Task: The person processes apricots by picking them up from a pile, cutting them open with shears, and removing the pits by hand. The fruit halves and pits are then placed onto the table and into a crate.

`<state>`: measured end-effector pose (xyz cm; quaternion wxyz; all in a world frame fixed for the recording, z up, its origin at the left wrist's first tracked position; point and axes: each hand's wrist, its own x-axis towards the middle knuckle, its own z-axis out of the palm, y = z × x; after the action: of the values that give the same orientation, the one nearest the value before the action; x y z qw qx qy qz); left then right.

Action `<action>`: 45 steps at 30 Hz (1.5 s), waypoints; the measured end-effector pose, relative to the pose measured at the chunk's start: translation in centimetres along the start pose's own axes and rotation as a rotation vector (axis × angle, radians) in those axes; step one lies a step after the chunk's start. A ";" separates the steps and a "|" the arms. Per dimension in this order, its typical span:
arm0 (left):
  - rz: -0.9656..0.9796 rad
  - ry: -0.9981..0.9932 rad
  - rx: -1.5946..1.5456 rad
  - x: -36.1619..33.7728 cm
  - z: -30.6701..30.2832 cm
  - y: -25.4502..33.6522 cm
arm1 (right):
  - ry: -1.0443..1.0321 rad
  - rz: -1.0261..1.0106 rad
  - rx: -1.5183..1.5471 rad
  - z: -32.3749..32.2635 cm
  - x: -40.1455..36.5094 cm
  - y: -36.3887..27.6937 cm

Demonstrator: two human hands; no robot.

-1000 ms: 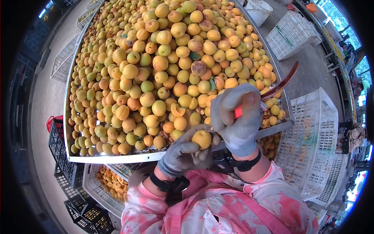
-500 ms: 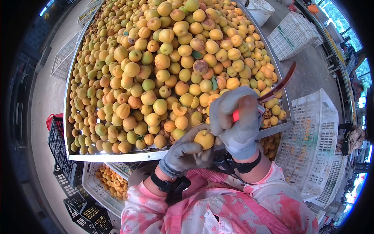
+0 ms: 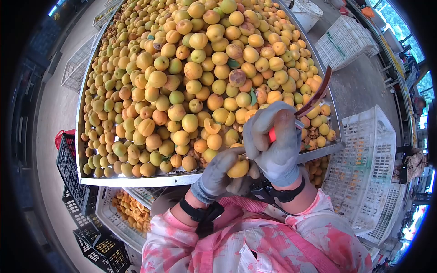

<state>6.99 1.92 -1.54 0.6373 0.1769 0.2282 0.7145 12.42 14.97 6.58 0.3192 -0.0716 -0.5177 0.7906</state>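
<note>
My left hand (image 3: 216, 174), in a grey-white work glove, is closed around a yellow apricot (image 3: 238, 169) at the table's front edge. Close beside it on the right, my gloved right hand (image 3: 276, 142) grips a curved knife (image 3: 318, 94) by its red handle. The reddish-brown blade sticks out past the fist, up and to the right, away from the fruit. Both hands are almost touching at the held apricot. Beyond them a large heap of apricots (image 3: 180, 111) covers the metal-rimmed table (image 3: 141, 181). One cut apricot half (image 3: 211, 126) lies in the heap near my hands.
Below the table's front left, a white crate (image 3: 105, 204) holds apricot halves (image 3: 132, 211). Black crates (image 3: 73, 177) stand further left. White plastic crates (image 3: 359, 168) are on the right, with another stack (image 3: 344, 43) and a white bucket (image 3: 306, 13) behind.
The apricot has turned and sits lower between my left fingers. The knife blade has swung more upright and slightly left. The whole view has shifted a little.
</note>
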 end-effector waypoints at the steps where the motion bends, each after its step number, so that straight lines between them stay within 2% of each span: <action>1: -0.044 0.045 -0.023 -0.1 -0.1 0.0 | -0.001 0.000 0.000 -0.2 0.0 0.2; 2: -0.044 0.045 -0.024 -0.1 0.1 -0.2 | -0.028 0.006 -0.050 -0.4 -0.1 0.6; 4: 0.043 0.326 0.622 0.2 1.6 0.1 | -0.056 0.013 -0.101 -0.4 -0.1 1.1; 5: 0.043 0.327 0.621 0.1 1.2 -0.3 | -0.023 0.039 -0.152 0.1 -0.1 1.5; 7: 0.069 0.537 0.624 0.3 0.5 -0.7 | 0.013 0.065 -0.202 -0.2 -0.2 1.9; 9: 0.085 0.461 0.707 0.2 1.3 0.3 | -0.023 0.202 0.141 -1.4 -0.3 2.0; 11: 0.107 0.390 0.780 0.2 1.3 0.5 | -0.009 0.163 0.039 -0.6 -0.1 2.2; 13: 0.150 0.345 0.455 0.4 0.3 -0.3 | 0.002 0.121 -0.055 0.1 0.1 2.5; 15: 0.169 0.392 0.409 0.4 0.3 -0.9 | 0.022 0.125 -0.168 0.1 0.5 2.9; 16: 0.186 0.436 0.361 0.4 0.4 -1.2 | -0.106 0.294 0.072 -1.0 0.3 2.9; 17: 0.187 0.435 0.362 0.3 0.2 -1.4 | -0.107 0.293 0.071 -0.9 0.1 3.0; 19: 0.425 0.469 0.905 0.0 -0.5 -2.2 | -0.110 0.205 -0.098 -0.2 -0.4 3.5; 20: 0.426 0.469 0.904 -0.2 -1.4 -3.0 | -0.188 0.065 -0.206 0.2 -0.4 3.5; 23: 0.332 0.417 0.797 -1.0 -3.2 -4.8 | -0.301 0.023 -0.303 0.8 -0.7 3.3; 25: 0.122 0.408 0.087 -1.1 -3.2 -5.1 | -0.343 0.099 -0.314 0.9 -0.8 3.1; 26: 0.123 0.409 0.087 -1.1 -3.3 -5.4 | -0.370 0.001 -0.394 0.7 -1.0 3.6; 27: 0.099 0.457 -0.082 -0.9 -3.6 -6.0 | -0.397 -0.098 -0.474 0.6 -1.1 3.8; 28: 0.075 0.502 -0.252 -0.8 -4.0 -6.6 | -0.421 0.007 -0.443 0.7 -1.1 3.7; 29: 0.077 0.502 -0.252 -0.6 -4.5 -7.5 | -0.423 0.007 -0.443 0.8 -1.2 3.7; 31: 0.300 0.526 0.242 -0.2 -4.4 -8.1 | -0.471 -0.115 -0.553 0.9 -1.4 3.8; 33: 0.310 0.494 0.350 -0.4 -4.6 -8.1 | -0.479 -0.148 -0.577 1.2 -1.6 4.0; 35: 0.328 0.427 0.566 -0.7 -3.1 -5.9 | -0.420 -0.301 -0.569 1.2 -1.8 4.7; 39: 0.355 0.277 0.994 -1.0 -0.3 -1.4 | -0.431 -0.225 -0.638 0.7 -1.6 3.5; 40: 0.357 0.237 1.097 -1.0 -0.1 -0.9 | -0.262 -0.108 -0.407 0.4 -1.5 3.7; 41: 0.353 0.235 1.095 -0.9 0.0 -0.6 | -0.092 0.007 -0.175 0.1 -1.5 3.7; 42: 0.213 0.261 0.776 -0.7 0.0 -0.3 | -0.089 0.007 -0.175 -0.2 -1.1 3.2; 44: -0.019 0.250 0.056 -0.3 -0.2 0.0 | 0.041 0.127 0.107 -1.0 -0.2 1.7; 45: -0.022 0.246 0.059 -0.1 0.3 0.1 | 0.044 0.122 0.106 -1.2 0.1 1.5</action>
<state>7.07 1.80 -1.26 0.6068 0.1040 0.3273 0.7168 12.27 15.54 4.80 0.2852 -0.1032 -0.4626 0.8331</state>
